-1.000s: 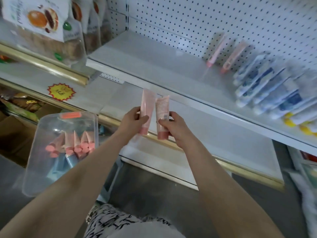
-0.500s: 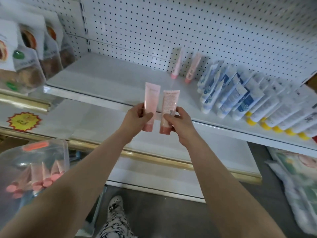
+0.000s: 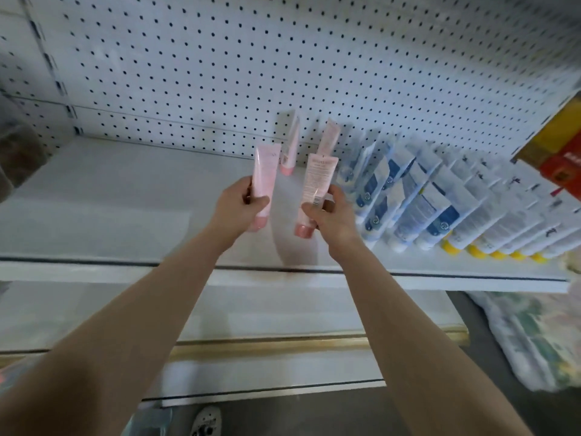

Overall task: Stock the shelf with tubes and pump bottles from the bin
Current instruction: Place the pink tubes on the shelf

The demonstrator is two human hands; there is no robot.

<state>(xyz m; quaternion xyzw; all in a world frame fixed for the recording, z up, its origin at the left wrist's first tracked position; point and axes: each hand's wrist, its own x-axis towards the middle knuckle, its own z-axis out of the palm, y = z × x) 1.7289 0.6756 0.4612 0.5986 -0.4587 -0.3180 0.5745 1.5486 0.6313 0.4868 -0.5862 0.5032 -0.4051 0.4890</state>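
The left hand [image 3: 242, 204] holds a light pink tube [image 3: 265, 174]. Its fingers curl round the lower half and the thumb lies across the front. The tube stands up with its pink cap at the bottom.

The right hand [image 3: 333, 218] holds a darker pink tube [image 3: 317, 180]. The thumb and fingers pinch it near the low end. Small print and a bar code face the camera, and the shiny pink cap points down.

Both held tubes are up in the air over the middle of the white shelf [image 3: 110, 199]. They are close to each other but apart.

At the back edge of the shelf, two more pink tubes [image 3: 290, 143] stand on their caps. They lean on the white pegboard wall [image 3: 220, 58], just behind the held ones.

To the right, white and blue tubes [image 3: 408, 196] lean back in rows, caps down, from the back edge to near the front edge. Past them, white tubes with yellow caps [image 3: 490, 228] run on to the right end of the shelf. A red and yellow box [image 3: 559, 146] shows above that end.

Under the shelf is a lower shelf [image 3: 283, 309] with a gold strip along its front edge. Soft packs [image 3: 534, 335] lie on the floor at the right. A shoe [image 3: 206, 423] shows at the bottom.
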